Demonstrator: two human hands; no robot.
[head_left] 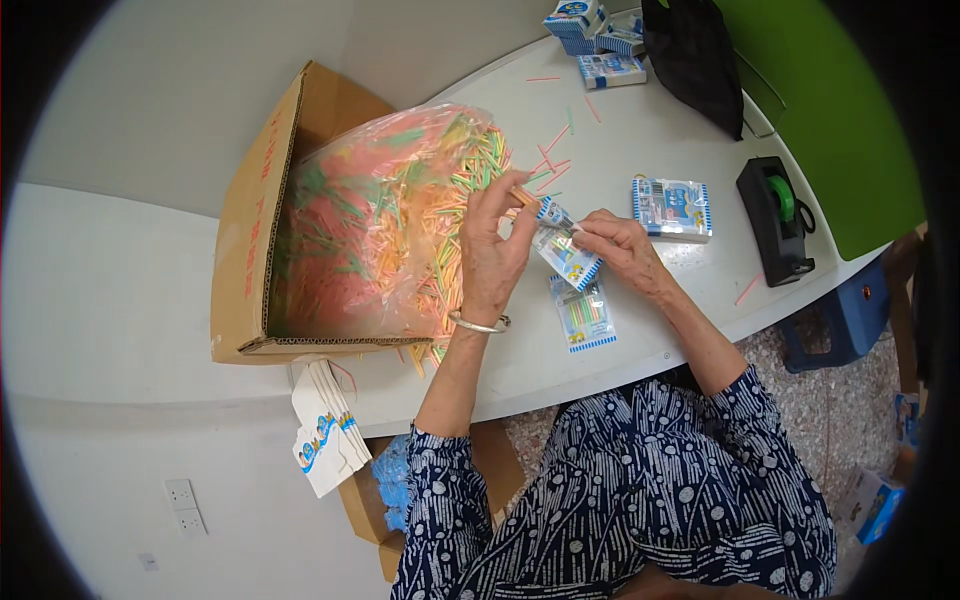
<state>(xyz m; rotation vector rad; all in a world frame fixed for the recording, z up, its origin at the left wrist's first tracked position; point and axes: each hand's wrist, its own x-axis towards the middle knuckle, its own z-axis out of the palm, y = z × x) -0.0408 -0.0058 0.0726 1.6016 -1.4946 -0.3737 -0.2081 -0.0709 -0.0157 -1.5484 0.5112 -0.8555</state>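
My left hand (pixel 495 245), with a bangle at the wrist, pinches a small bundle of orange straw-like sticks (pixel 522 196). Their lower ends meet the mouth of a clear packet (pixel 570 258) with blue-and-white striped ends. That packet is gripped at its upper right side by the fingers of my right hand (pixel 622 252); some green and pink sticks show through it. Just below, another packet (pixel 583 312) holding coloured sticks lies flat on the white table. To the left, a plastic bag spills a heap of loose sticks (pixel 440 240) from a tipped cardboard box (pixel 240 240).
Stray sticks (pixel 548 165) are scattered beyond my hands. At right stand a stack of packets (pixel 672 208) and a black tape dispenser (pixel 775 222). Small boxes (pixel 610 70) and a black bag (pixel 692 60) sit at the back. Folded cartons (pixel 330 430) jut over the near left edge.
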